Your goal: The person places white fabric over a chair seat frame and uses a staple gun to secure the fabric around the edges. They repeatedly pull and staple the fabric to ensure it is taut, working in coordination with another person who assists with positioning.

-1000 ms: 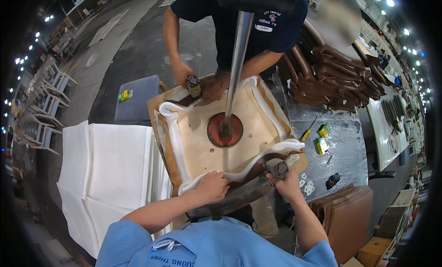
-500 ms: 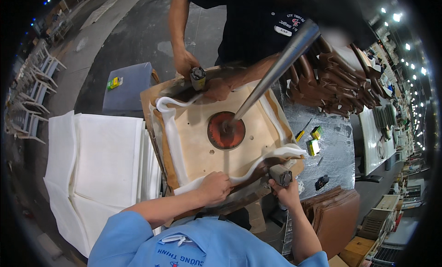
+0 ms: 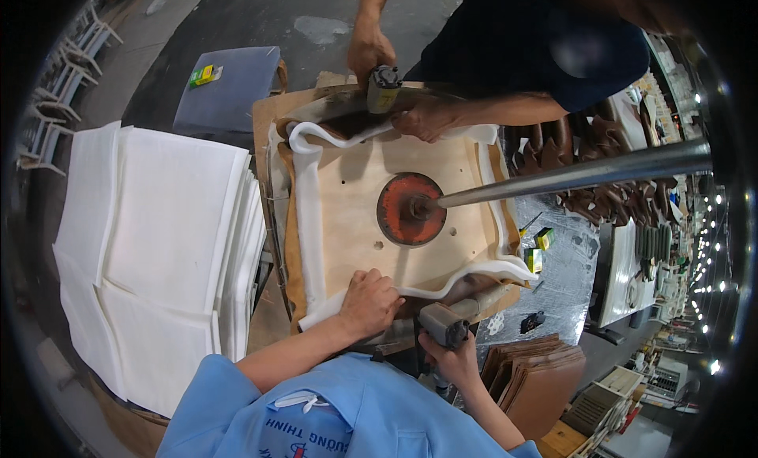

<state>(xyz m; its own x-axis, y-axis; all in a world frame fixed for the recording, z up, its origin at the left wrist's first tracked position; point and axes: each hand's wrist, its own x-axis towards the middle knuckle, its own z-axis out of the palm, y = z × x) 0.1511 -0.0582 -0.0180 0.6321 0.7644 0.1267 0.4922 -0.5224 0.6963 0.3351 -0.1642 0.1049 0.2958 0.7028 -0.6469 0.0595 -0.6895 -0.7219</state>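
A wooden seat board (image 3: 355,221) lies under a red round press plate (image 3: 410,209) on a metal pole (image 3: 584,172). White padding (image 3: 313,237) and brown leather cover (image 3: 418,305) rise around the board's edges. My left hand (image 3: 369,304) is closed on the leather cover at the near edge, knuckles up, its fingertips hidden. To its right, my right hand (image 3: 454,359) grips a staple gun (image 3: 446,324) just off that edge; the nozzle is hard to make out. Across the board, a co-worker's hand (image 3: 371,51) holds another staple gun (image 3: 384,87), and their other hand (image 3: 426,120) presses the far edge.
Stacked white padding sheets (image 3: 170,213) stand at the left, near a translucent bin (image 3: 225,91). Small yellow-green boxes (image 3: 539,249) lie on the wrapped table (image 3: 560,280) at the right. Brown leather pieces (image 3: 545,371) are stacked front right; more leather (image 3: 608,197) is heaped behind the pole.
My right hand and its staple gun have come left, closer to my left hand, which still holds the near edge. The whole view has shifted, and the pole now slants further to the right.
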